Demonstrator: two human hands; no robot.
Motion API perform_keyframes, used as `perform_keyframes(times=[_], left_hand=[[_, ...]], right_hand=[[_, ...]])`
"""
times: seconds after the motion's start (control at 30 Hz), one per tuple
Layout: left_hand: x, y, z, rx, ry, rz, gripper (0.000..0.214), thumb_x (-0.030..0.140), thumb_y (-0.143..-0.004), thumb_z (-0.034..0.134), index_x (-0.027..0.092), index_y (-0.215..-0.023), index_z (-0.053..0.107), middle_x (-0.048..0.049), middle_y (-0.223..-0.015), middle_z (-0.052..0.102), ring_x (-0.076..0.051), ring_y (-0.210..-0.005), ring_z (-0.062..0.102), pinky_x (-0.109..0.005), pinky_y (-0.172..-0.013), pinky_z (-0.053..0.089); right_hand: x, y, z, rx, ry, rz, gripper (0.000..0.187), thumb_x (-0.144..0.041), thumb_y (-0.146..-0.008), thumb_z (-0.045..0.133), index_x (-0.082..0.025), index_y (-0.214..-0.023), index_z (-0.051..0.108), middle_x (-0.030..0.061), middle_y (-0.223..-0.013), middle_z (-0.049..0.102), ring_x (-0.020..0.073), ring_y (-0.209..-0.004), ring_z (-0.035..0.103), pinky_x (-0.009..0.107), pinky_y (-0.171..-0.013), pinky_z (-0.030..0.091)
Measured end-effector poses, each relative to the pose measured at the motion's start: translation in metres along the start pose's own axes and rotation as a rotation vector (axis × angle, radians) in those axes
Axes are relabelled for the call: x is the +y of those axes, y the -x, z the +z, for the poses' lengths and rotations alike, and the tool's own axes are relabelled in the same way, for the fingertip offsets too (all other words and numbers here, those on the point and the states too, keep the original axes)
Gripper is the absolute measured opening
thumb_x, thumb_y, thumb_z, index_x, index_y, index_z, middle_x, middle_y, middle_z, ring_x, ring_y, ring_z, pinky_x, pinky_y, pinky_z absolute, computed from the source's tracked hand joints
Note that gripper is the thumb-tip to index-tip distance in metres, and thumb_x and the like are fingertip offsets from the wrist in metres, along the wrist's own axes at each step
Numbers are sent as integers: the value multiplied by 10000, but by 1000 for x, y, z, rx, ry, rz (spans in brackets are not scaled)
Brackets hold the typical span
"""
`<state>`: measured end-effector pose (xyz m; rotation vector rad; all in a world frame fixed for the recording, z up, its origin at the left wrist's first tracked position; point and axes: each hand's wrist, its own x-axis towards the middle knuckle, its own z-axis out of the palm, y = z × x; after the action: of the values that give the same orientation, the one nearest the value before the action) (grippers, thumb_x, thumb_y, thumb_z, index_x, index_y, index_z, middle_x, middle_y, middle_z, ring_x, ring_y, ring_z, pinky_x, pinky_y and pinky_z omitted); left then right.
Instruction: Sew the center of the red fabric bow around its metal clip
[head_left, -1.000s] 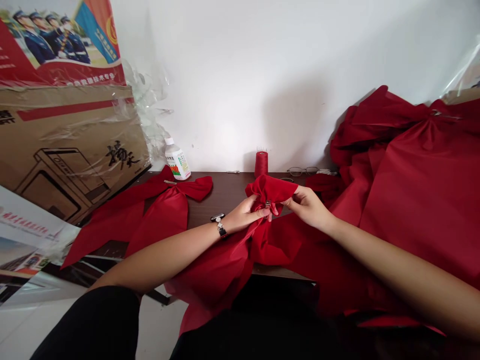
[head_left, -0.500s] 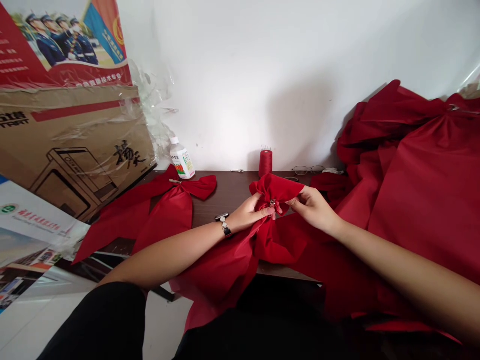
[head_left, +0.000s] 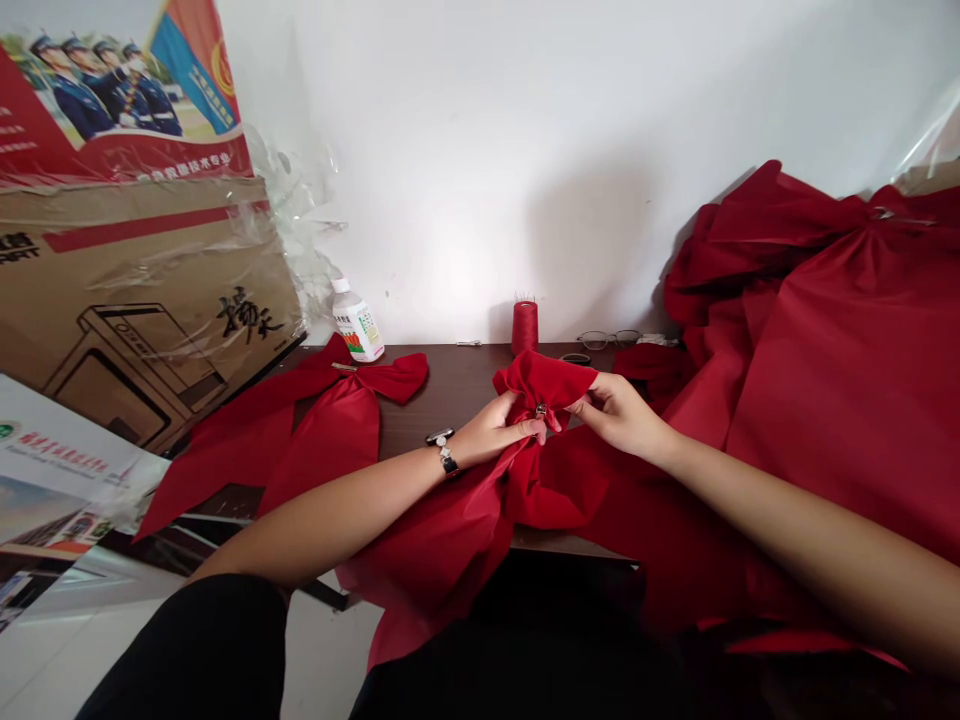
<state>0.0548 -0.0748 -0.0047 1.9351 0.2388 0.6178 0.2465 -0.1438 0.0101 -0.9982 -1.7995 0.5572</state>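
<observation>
While the red bow (head_left: 547, 378) is up in front of me, over the near part of the dark brown table (head_left: 454, 385), my left hand (head_left: 493, 432) is closed around its bunched middle. My right hand (head_left: 624, 418) pinches the side of the top loop, thumb and fingers together on the cloth. A shiny little metal bit (head_left: 541, 410) sits between my hands, too small for me to tell what it is. Red cloth hangs down near my lap. Just behind the bow stands a red spool of thread (head_left: 526, 328) with thin pins poking up. Some glasses (head_left: 606, 340) lie by the white wall (head_left: 465, 170). Off to the left are another red bow (head_left: 330, 425), a bottle (head_left: 360, 325) and a big brown box (head_left: 150, 290). A big red heap (head_left: 847, 370) is on the right.
</observation>
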Motion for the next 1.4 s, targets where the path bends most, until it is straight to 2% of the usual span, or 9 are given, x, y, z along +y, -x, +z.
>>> perform_keyframes(times=[0.1,0.27,0.43,0.6,0.7,0.83,1.1,1.27,1.4], left_hand=[[1,0,0,-32,14,0,327,425,-891,540,140,-1048,510,-67,-860,653,-150,-792,620,-298,-826,447],[-2,1,1,7,14,-27,338,449,-876,556,150,-1027,511,-59,-865,664,-161,-811,635,-305,-843,449],[-4,1,1,19,-3,-37,386,492,-854,569,147,-1019,515,-63,-855,673,-179,-863,645,-316,-867,455],[-3,1,4,25,87,-86,472,520,-818,604,149,-1086,491,-110,-1003,680,-197,-857,685,-352,-862,494],[-2,1,5,63,146,-119,483,492,-815,623,153,-1127,477,-119,-1051,674,-201,-849,697,-367,-858,509],[-1,1,5,69,178,-77,429,446,-843,606,157,-1130,468,-121,-1078,666,-178,-816,699,-347,-839,516],[2,0,3,53,98,-47,369,449,-860,577,145,-1048,487,-100,-944,677,-164,-778,671,-319,-795,496],[0,0,3,11,48,-71,368,457,-871,556,137,-1048,504,-68,-841,675,-166,-795,647,-329,-846,473],[-2,0,2,39,73,-95,372,450,-871,562,144,-1074,502,-52,-826,675,-169,-798,651,-319,-829,478]], right_hand=[[0,2,3,17,27,-19,265,-431,-849,590,-176,-785,624,23,-684,620,146,-602,537,272,-613,449],[-5,4,7,63,142,-51,246,-403,-884,535,-182,-797,598,27,-662,608,143,-570,508,281,-592,421],[-3,5,12,78,110,-52,240,-415,-880,544,-195,-792,581,24,-651,601,153,-569,525,289,-597,440],[8,4,18,129,122,-72,233,-414,-891,520,-192,-869,589,44,-724,620,184,-676,577,319,-676,477],[6,3,16,113,170,-114,231,-386,-920,465,-193,-941,590,72,-840,652,203,-794,610,344,-766,488],[-2,3,6,53,154,-70,235,-358,-936,433,-200,-1042,570,43,-780,636,162,-664,591,301,-671,487],[5,-1,2,160,186,-45,166,-332,-843,565,-192,-797,640,41,-686,642,202,-721,613,325,-699,483],[2,3,11,198,133,-32,139,-305,-819,596,-194,-752,643,45,-724,662,180,-652,601,315,-642,488],[1,3,13,216,50,65,188,-352,-804,609,-181,-726,613,45,-684,649,167,-604,584,310,-605,486]])
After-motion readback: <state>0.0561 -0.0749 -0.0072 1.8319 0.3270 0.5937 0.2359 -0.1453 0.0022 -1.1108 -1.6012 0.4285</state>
